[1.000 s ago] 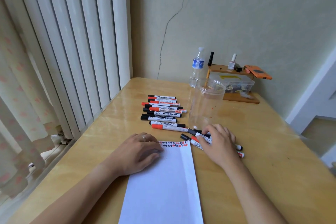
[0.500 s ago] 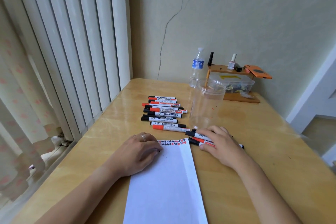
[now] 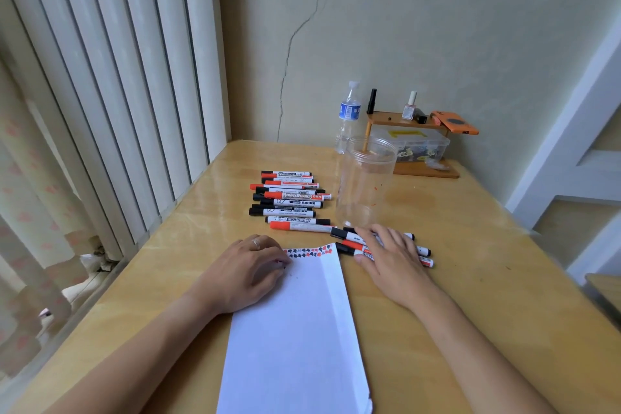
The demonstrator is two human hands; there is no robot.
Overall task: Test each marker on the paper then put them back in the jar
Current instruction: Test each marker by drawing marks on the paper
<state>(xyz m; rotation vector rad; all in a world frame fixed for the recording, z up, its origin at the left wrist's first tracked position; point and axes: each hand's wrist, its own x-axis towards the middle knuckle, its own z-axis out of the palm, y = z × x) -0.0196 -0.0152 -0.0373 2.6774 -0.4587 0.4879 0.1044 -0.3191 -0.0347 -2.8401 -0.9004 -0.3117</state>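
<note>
Cracked beige wall, vertical blinds, wooden table.

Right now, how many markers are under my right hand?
4 markers show under the right hand, lying side by side between the jar and the paper; the hand may hide more.

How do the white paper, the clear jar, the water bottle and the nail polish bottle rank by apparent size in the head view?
1. white paper, though it lies nearest the camera
2. clear jar
3. water bottle, standing farther back, partly behind the jar
4. nail polish bottle, clearly smallest
</note>
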